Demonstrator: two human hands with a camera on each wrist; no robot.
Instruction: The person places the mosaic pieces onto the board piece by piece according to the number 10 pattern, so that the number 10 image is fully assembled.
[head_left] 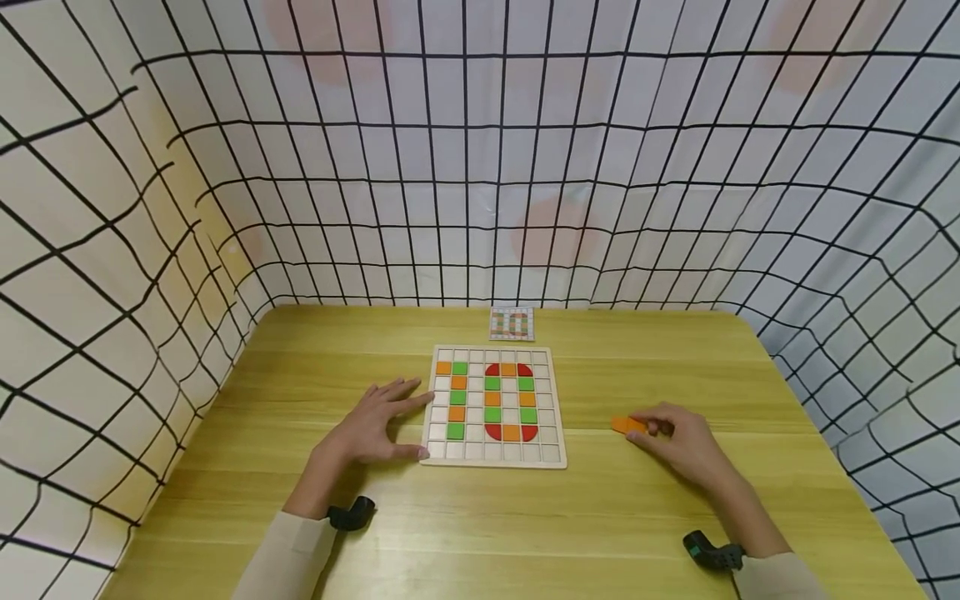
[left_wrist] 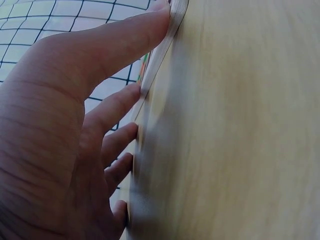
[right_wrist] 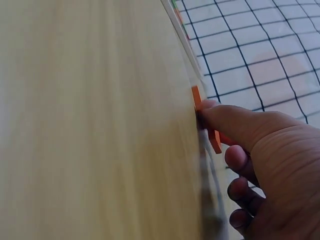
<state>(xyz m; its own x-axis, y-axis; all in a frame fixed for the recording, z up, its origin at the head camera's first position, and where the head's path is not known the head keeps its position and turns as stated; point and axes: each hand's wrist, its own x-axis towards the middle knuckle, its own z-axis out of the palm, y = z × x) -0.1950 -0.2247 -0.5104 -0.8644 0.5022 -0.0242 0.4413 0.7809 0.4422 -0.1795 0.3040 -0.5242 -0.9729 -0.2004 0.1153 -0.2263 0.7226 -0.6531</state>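
A square wooden grid board [head_left: 491,457] lies on the table with green, orange and red tiles set in it; they form a 1 and a 0. My left hand [head_left: 375,427] is beside its left edge, fingers spread, thumb and index fingertip touching the rim. The left wrist view shows the same hand [left_wrist: 65,125] with its thumb at the board's edge [left_wrist: 162,50]. To the right of the board, my right hand [head_left: 681,442] pinches orange tiles [head_left: 621,424], apparently two, low over the table. In the right wrist view thumb and fingers partly hide the orange tiles [right_wrist: 216,142].
A small printed card [head_left: 512,324] with a matching coloured grid pattern lies behind the board. The wooden table [head_left: 480,533] is bordered by a pale wall with black grid lines [head_left: 480,167] at the back and both sides.
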